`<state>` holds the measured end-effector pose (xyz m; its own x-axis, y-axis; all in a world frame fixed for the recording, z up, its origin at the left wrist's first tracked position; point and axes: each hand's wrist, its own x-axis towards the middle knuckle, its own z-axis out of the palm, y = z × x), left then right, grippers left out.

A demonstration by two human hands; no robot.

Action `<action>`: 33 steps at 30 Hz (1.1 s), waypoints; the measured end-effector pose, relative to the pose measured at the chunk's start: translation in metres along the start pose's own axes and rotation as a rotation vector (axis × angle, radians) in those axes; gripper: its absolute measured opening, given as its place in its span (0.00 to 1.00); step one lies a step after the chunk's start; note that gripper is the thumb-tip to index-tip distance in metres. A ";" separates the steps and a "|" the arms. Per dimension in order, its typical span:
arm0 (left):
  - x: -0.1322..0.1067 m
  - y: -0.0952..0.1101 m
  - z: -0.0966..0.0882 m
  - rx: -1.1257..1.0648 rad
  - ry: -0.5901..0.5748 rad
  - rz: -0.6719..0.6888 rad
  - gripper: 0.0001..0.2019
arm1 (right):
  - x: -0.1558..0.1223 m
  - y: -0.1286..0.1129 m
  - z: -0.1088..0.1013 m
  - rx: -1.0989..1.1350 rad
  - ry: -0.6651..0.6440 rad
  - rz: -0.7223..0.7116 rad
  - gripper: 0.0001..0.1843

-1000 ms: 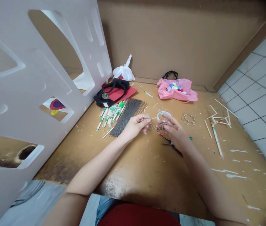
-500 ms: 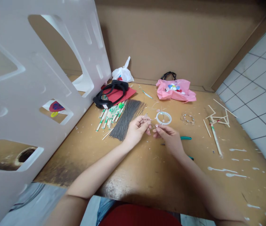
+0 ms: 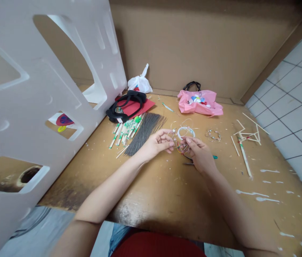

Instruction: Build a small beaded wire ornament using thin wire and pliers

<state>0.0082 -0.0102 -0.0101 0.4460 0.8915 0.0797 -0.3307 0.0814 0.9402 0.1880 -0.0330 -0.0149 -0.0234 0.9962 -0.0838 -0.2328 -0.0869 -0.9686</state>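
At the left edge stands a tall white foam panel (image 3: 33, 89) with cut-out openings, its foot set on the bench (image 3: 167, 200). Just right of it lie a black strap (image 3: 125, 105) on a red sheet (image 3: 140, 105), a knotted white bag (image 3: 140, 82) behind them, a fan of paper-wrapped chopsticks (image 3: 125, 130) and a bundle of thin dark sticks (image 3: 144, 132).

The left hand (image 3: 156, 143) rests just beside that bundle, fingers curled in, thumb and fingertips pressed together on a thin wire (image 3: 179, 142) strung with small coloured beads. The wire runs straight across to the right hand (image 3: 200, 155), whose fingertips pinch its other end, so the beaded piece hangs between the two hands just above the bench. A white ring-shaped spool (image 3: 185, 132) lies just beyond the fingertips, loose wire looping around it; whether the right hand touches it I cannot tell.

Half a second ago that spool lay clear of both hands, and two teal handles showed beside the right wrist. Now the right hand has slid forward and up to the spool's near edge, covering most of the teal-handled pliers (image 3: 215, 157), and the two pinches have closed in on each other. The work reads as fine fingertip handling of the wire, with the pliers lying unused.

Further right lie a pink bag (image 3: 200, 103) by the back wall, a small beaded loop (image 3: 214, 135), a frame of pale sticks (image 3: 248, 135) and the tiled floor (image 3: 295, 107).
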 end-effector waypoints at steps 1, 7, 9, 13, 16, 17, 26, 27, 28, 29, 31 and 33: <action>0.000 0.000 -0.002 0.003 0.010 0.012 0.21 | 0.001 0.000 -0.001 -0.012 -0.002 -0.010 0.14; 0.002 0.000 -0.009 0.050 0.061 0.102 0.19 | 0.005 -0.005 -0.009 0.028 -0.049 -0.035 0.14; 0.003 0.001 -0.010 0.065 0.071 0.112 0.19 | 0.006 -0.007 -0.010 0.015 -0.043 -0.048 0.15; 0.003 0.002 -0.009 0.086 0.080 0.111 0.19 | 0.005 -0.008 -0.011 -0.093 0.012 -0.092 0.18; 0.002 0.002 -0.007 0.079 0.083 0.109 0.19 | 0.005 -0.008 -0.011 -0.127 0.025 -0.105 0.17; 0.002 0.002 -0.007 0.076 0.085 0.108 0.19 | 0.005 -0.007 -0.011 -0.126 0.022 -0.110 0.17; 0.002 0.001 -0.006 0.069 0.084 0.090 0.18 | 0.009 -0.004 -0.014 -0.157 0.046 -0.163 0.17; 0.002 0.001 -0.006 0.070 0.081 0.086 0.18 | 0.009 -0.005 -0.014 -0.176 0.047 -0.163 0.18; 0.002 0.001 -0.006 0.070 0.078 0.082 0.18 | 0.008 -0.006 -0.013 -0.190 0.048 -0.160 0.19; 0.002 0.001 -0.007 0.069 0.074 0.077 0.18 | 0.008 -0.007 -0.013 -0.199 0.048 -0.156 0.19; 0.002 0.000 -0.009 0.066 0.059 0.064 0.18 | 0.008 -0.008 -0.012 -0.204 0.045 -0.141 0.18; 0.003 -0.001 -0.011 0.067 0.048 0.054 0.18 | 0.007 -0.010 -0.012 -0.210 0.031 -0.117 0.17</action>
<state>0.0006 -0.0029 -0.0140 0.3881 0.9143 0.1164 -0.2959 0.0040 0.9552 0.2018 -0.0254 -0.0090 0.0222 0.9994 0.0280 -0.0249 0.0286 -0.9993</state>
